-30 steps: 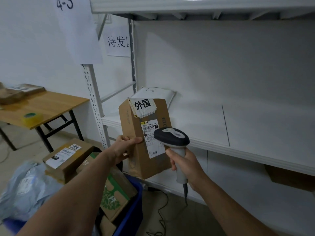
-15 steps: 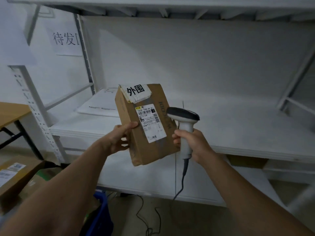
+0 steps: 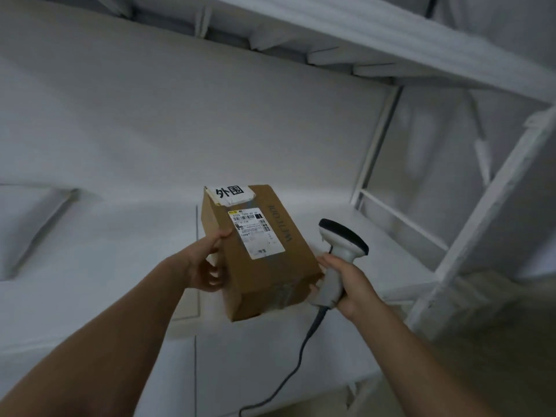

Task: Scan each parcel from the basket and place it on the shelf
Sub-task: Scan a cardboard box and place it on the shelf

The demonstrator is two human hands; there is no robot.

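Above the front edge of the shelf (image 3: pixel 391 254), left hand (image 3: pixel 204 266) grips the parcel (image 3: pixel 264 260), right hand (image 3: pixel 346 284) holds the scanner (image 3: pixel 341 245); placing looks underway, so next lower it flat.

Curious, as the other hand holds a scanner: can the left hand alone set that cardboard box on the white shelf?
Probably yes. The left hand grips the cardboard box over the white shelf board, and the board behind it looks bare. The right hand, holding the barcode scanner, is off to the right.
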